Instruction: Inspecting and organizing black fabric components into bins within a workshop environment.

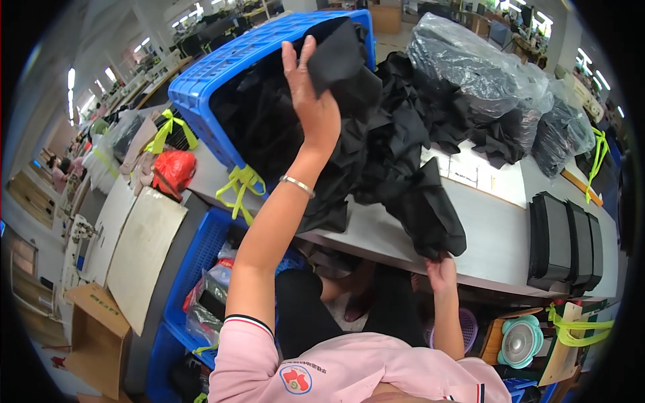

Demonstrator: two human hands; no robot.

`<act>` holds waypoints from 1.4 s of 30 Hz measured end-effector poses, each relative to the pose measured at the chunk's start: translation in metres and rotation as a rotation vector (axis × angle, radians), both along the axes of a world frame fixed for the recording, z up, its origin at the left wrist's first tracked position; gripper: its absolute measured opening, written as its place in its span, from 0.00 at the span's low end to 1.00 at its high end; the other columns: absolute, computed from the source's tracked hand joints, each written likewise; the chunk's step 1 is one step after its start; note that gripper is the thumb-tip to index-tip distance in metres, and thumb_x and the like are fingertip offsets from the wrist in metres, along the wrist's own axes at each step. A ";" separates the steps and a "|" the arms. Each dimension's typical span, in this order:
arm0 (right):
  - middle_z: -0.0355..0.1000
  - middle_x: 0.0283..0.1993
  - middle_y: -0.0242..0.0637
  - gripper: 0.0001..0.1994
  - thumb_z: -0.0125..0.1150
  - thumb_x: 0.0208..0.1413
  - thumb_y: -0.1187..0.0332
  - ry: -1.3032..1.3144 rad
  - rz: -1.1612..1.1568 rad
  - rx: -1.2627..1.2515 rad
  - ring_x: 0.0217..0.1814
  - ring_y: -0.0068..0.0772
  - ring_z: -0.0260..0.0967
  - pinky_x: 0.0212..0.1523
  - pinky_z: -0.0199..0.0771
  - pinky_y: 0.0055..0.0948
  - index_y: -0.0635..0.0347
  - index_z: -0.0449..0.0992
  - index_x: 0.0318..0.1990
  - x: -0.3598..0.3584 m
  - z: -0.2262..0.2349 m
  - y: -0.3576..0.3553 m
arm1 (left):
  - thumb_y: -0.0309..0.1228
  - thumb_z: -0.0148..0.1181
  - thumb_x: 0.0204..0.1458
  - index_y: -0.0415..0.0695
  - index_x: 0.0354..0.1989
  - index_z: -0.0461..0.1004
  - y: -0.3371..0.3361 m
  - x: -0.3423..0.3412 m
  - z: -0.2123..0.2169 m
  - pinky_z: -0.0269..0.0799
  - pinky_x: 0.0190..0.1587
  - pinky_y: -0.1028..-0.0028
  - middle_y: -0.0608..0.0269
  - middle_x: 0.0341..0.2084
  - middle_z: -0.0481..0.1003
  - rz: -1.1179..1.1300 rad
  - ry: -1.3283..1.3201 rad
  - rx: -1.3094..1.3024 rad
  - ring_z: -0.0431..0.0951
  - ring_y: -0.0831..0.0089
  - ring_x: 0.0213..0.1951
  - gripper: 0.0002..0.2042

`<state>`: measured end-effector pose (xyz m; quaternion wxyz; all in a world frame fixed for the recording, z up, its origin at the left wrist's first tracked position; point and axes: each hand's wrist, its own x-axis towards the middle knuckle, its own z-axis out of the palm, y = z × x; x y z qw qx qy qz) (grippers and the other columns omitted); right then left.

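Note:
My left hand (310, 94) reaches up into a tipped blue plastic crate (222, 64) and grips black fabric pieces (339, 50) at its mouth. A heap of black fabric (390, 148) spills from the crate across the grey table (497, 235). My right hand (441, 272) pinches the lower corner of the black fabric hanging over the table's near edge. A metal bangle sits on my left wrist.
Clear plastic bags of black fabric (470, 67) lie at the table's back right. Stacked black pieces (564, 242) sit on the right. A second blue crate (201, 269) with bags, cardboard sheets (144, 255), a red bag (173, 171) and a small fan (521, 339) stand below.

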<state>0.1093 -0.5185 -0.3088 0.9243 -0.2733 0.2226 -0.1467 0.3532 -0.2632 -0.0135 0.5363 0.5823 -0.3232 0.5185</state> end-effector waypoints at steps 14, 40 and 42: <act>0.77 0.42 0.30 0.09 0.59 0.64 0.66 0.025 0.107 -0.306 0.41 0.22 0.75 0.42 0.76 0.26 0.59 0.74 0.46 -0.020 0.017 0.021 | 0.38 0.63 0.56 0.57 0.60 0.73 -0.023 0.072 -0.107 0.36 0.72 0.45 0.49 0.71 0.54 0.134 0.602 1.153 0.45 0.54 0.74 0.22; 0.77 0.38 0.48 0.13 0.63 0.51 0.80 -0.505 0.157 -1.530 0.38 0.51 0.78 0.40 0.76 0.37 0.66 0.76 0.46 -0.080 0.072 0.175 | 0.24 0.67 0.44 0.50 0.65 0.67 0.063 -0.286 -0.164 0.65 0.63 0.62 0.57 0.60 0.69 -0.078 0.828 0.441 0.69 0.56 0.60 0.34; 0.76 0.35 0.49 0.13 0.64 0.49 0.80 -0.519 0.170 -1.485 0.36 0.56 0.76 0.37 0.76 0.38 0.65 0.77 0.44 -0.085 0.077 0.183 | 0.21 0.64 0.44 0.49 0.62 0.70 0.064 -0.293 -0.156 0.69 0.59 0.64 0.58 0.56 0.73 -0.183 0.956 0.366 0.73 0.56 0.56 0.31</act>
